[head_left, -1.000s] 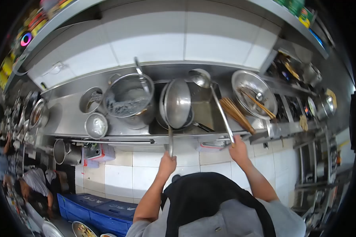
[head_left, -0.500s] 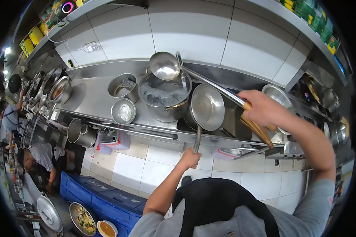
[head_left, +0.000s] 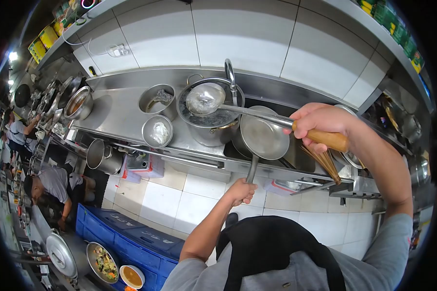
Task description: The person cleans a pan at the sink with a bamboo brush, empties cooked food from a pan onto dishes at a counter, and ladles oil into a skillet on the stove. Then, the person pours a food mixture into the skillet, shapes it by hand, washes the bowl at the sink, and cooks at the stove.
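My right hand [head_left: 323, 126] is closed around the wooden handle of a long steel ladle [head_left: 206, 98]. The ladle's bowl is at the mouth of a large steel pot [head_left: 206, 137] of water, with clear, bubbly water in it. Down in front, my left hand [head_left: 240, 191] grips the metal handle of a round steel pan [head_left: 264, 136], which is over the sink just right of the pot. The inside of the pan looks pale and wet. A curved faucet [head_left: 230, 75] reaches over the pot's back right side.
Left of the pot are a smaller steel pot [head_left: 153, 105] and a steel bowl [head_left: 157, 131] with something whitish inside. A bamboo brush [head_left: 327, 165] lies across the sink's right end. Blue crates [head_left: 126, 237] are at lower left, near a crouching person [head_left: 53, 186].
The ladle has come down from above the pot to its mouth, and its bowl now contains water. My right hand has turned on the handle. My left hand keeps hold of the pan.
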Motion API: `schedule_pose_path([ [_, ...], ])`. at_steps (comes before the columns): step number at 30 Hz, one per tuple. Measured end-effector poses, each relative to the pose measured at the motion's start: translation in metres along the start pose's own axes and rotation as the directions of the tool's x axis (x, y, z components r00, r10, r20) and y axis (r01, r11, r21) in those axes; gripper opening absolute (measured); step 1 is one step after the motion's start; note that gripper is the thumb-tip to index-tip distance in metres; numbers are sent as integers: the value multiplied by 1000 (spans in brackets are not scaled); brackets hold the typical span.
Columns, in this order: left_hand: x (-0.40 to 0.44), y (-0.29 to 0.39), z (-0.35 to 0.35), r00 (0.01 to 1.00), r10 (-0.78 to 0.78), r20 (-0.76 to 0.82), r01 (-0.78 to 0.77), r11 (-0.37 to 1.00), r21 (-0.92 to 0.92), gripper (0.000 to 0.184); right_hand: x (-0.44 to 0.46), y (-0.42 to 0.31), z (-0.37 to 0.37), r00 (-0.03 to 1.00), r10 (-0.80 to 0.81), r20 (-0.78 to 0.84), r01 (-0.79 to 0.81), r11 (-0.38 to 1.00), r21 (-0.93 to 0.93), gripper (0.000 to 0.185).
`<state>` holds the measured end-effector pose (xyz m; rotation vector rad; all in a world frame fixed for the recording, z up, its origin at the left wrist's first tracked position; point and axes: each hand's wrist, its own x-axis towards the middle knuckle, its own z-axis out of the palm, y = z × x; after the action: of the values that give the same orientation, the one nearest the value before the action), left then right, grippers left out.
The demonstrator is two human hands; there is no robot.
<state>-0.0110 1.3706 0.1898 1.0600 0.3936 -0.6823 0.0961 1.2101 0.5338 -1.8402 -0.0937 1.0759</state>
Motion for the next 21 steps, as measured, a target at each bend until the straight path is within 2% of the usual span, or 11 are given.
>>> schedule_pose_path([
  [2, -4, 7, 7, 996, -86, 21, 88, 987, -137, 27, -5, -3, -8, 1000, -9, 14, 8, 999, 41, 13],
  [4, 0, 6, 6, 993, -97, 61, 106, 979, -176, 28, -13, -4, -17, 1000, -10, 22, 8, 996, 86, 13],
  [6, 3, 5, 6, 987, -114, 112, 136, 968, -211, 28, -24, -4, -26, 1000, 3, -16, -2, 999, 49, 38],
  [8, 5, 4, 5, 976, -142, 166, 190, 926, -327, 30, -36, 4, -37, 999, -11, -47, 16, 993, 113, 38],
  [11, 2, 9, 10, 972, -142, 188, 202, 914, -353, 30, -55, 17, -58, 998, -18, -58, 27, 986, 165, 39],
  [13, -3, 18, 16, 970, -166, 178, 218, 917, -333, 30, -73, 26, -75, 999, -35, 40, 29, 991, 133, 39],
  [15, -4, 26, 21, 967, -165, 193, 227, 904, -363, 29, -86, 40, -86, 999, -37, -3, 37, 983, 178, 45],
  [19, -6, 43, 30, 965, -161, 206, 219, 927, -305, 25, -102, 63, -83, 966, -26, -256, 80, 976, 204, 42],
  [21, -5, 49, 31, 963, -158, 217, 225, 916, -332, 25, -103, 74, -88, 968, 20, -251, -10, 999, 40, 41],
])
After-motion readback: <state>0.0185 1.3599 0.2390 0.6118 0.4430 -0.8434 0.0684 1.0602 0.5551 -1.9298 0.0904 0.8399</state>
